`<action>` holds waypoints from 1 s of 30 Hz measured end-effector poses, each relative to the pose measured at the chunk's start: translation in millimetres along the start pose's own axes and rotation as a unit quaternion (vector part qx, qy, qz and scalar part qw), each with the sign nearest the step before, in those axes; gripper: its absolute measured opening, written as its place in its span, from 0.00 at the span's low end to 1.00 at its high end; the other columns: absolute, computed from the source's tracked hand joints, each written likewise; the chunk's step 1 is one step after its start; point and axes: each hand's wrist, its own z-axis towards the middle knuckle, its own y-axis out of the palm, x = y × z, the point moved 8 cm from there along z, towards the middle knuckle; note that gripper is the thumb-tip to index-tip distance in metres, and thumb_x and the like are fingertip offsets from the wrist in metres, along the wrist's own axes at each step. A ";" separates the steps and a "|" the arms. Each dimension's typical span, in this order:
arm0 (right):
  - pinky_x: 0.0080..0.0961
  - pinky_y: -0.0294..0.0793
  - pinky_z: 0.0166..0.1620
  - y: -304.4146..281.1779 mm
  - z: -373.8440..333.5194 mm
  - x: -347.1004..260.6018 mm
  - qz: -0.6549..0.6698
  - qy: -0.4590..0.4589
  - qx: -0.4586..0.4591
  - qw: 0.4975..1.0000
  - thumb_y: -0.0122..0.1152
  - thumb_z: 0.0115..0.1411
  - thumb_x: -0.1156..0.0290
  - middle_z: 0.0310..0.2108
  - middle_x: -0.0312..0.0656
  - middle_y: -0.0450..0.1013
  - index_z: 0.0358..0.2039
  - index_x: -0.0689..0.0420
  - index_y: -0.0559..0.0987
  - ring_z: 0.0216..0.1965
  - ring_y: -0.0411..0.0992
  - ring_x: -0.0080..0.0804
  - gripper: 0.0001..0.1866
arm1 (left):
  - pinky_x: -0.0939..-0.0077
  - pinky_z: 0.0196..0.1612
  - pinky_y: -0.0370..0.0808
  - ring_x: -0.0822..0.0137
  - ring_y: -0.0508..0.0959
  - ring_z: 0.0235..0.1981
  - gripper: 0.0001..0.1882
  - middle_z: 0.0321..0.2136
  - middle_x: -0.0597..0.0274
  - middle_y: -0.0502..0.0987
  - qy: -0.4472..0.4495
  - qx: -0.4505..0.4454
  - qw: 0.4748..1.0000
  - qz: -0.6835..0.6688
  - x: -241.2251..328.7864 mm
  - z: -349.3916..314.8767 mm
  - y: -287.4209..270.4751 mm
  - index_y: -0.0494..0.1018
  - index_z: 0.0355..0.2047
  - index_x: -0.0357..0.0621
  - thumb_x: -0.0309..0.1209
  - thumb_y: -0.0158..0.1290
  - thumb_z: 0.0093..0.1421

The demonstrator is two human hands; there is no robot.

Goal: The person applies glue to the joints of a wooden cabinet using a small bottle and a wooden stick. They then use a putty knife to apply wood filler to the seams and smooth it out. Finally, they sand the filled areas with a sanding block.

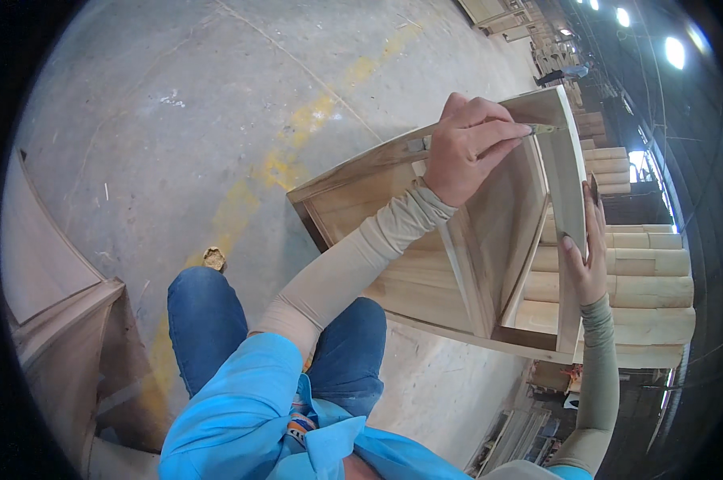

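Observation:
A bare wood cabinet frame [565,172] stands tilted before me, its inner panels and a diagonal brace showing. My left hand [469,148] reaches over it, fingers pinched on a small thin tool [544,129] that looks like a narrow scraper. The tool's tip touches the front rail near the upper corner. My right hand [588,260] grips the same rail from its outer side, thumb on the front face and fingers behind. A dark pointed blade [593,188] sticks up beside those fingers; its handle is hidden.
To the left stands another wooden cabinet piece [65,312]. Stacked pale wood panels [645,276] rise behind the frame. The concrete floor [177,104] carries a worn yellow line and a small tan lump [214,258] by my knee. Far off, a person [565,74] is in view.

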 end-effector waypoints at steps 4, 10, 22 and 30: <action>0.40 0.41 0.66 1.7 0.2 2.7 -0.006 0.001 -0.002 1.000 0.51 0.57 0.52 0.65 0.49 0.52 0.64 0.63 0.55 0.67 0.45 0.48 0.40 | 0.75 0.34 0.67 0.68 0.69 0.31 0.14 0.30 0.72 0.76 0.016 0.002 1.000 0.002 1.8 2.3 6.0 0.80 0.31 0.52 0.21 0.63 0.42; 0.40 0.41 0.66 1.2 1.0 2.8 0.003 0.007 -0.003 1.000 0.51 0.57 0.52 0.65 0.50 0.52 0.64 0.63 0.55 0.67 0.44 0.48 0.40 | 0.76 0.32 0.67 0.67 0.68 0.30 0.13 0.29 0.72 0.75 0.019 -0.009 1.000 0.010 3.2 -0.6 11.4 0.80 0.30 0.51 0.21 0.63 0.43; 0.40 0.41 0.66 0.8 0.3 1.1 0.017 0.014 0.003 1.000 0.51 0.56 0.53 0.65 0.51 0.52 0.63 0.64 0.55 0.67 0.44 0.48 0.40 | 0.76 0.33 0.67 0.68 0.68 0.29 0.12 0.28 0.72 0.76 0.028 -0.070 0.997 -0.019 4.8 8.8 10.1 0.81 0.32 0.53 0.23 0.62 0.45; 0.40 0.42 0.66 0.4 2.6 -1.1 0.021 0.002 0.007 1.000 0.51 0.56 0.54 0.64 0.50 0.53 0.63 0.64 0.56 0.67 0.45 0.48 0.39 | 0.76 0.35 0.68 0.67 0.69 0.30 0.12 0.29 0.71 0.77 0.011 -0.075 0.997 -0.028 -1.8 7.8 7.8 0.81 0.32 0.52 0.24 0.62 0.44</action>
